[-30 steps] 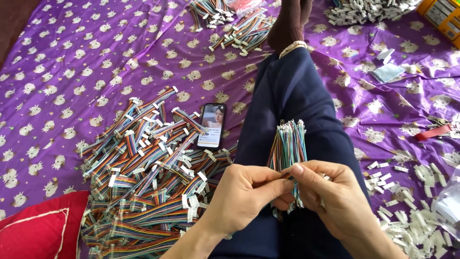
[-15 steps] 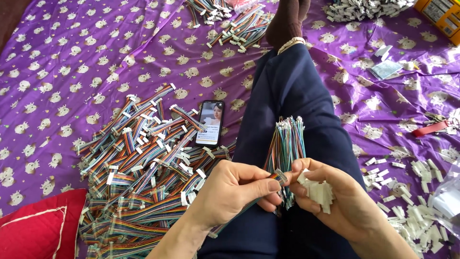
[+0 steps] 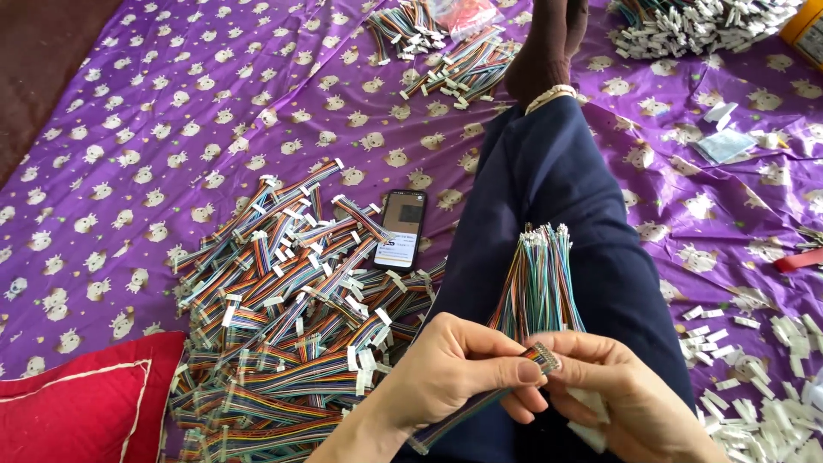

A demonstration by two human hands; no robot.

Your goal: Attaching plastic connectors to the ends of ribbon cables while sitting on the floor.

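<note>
1. Big heap of flat rainbow ribbon cables (image 3: 283, 334) with white plugs lies left of the lap on a purple patterned sheet (image 3: 171, 154); a black phone (image 3: 403, 227) sits just beside the heap.
2. Loose white connector housings (image 3: 771, 377) are scattered on the right; red cushion (image 3: 77, 403) at the lower left.
3. Left hand (image 3: 454, 369) pinches one cable end (image 3: 542, 356), thumb and fingers clamped together.
4. Right hand (image 3: 626, 394) also grips that end and has white housings tucked in its palm.
5. A bundle of thin striped wires (image 3: 538, 283) fans up over the dark blue trouser leg (image 3: 557, 189).

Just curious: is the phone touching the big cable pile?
Touching: the head view shows the phone's lower left edge meeting cables of the pile, with no cloth between.
</note>
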